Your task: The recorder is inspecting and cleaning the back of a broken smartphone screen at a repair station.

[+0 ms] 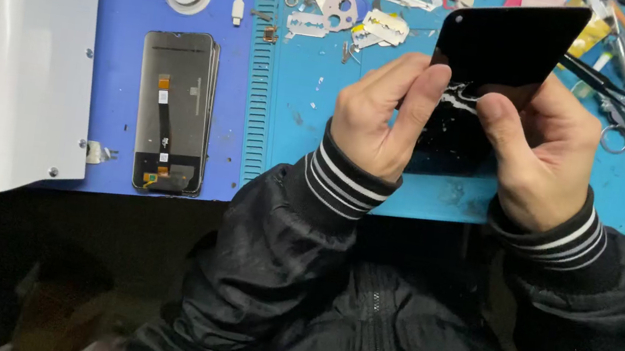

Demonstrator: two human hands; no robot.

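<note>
Black glass of a phone screen [507, 44] is being held above the blue mat [295, 125], tilted, cracked white near the thumbs. The left hand [381, 116] and right hand [543, 162] are both closing on its lower part, thumbs pressing. Pressing harder is probably risking more cracks or cut fingers. Razor blades [384, 28] and another screen [173, 110] are lying nearby.
</note>
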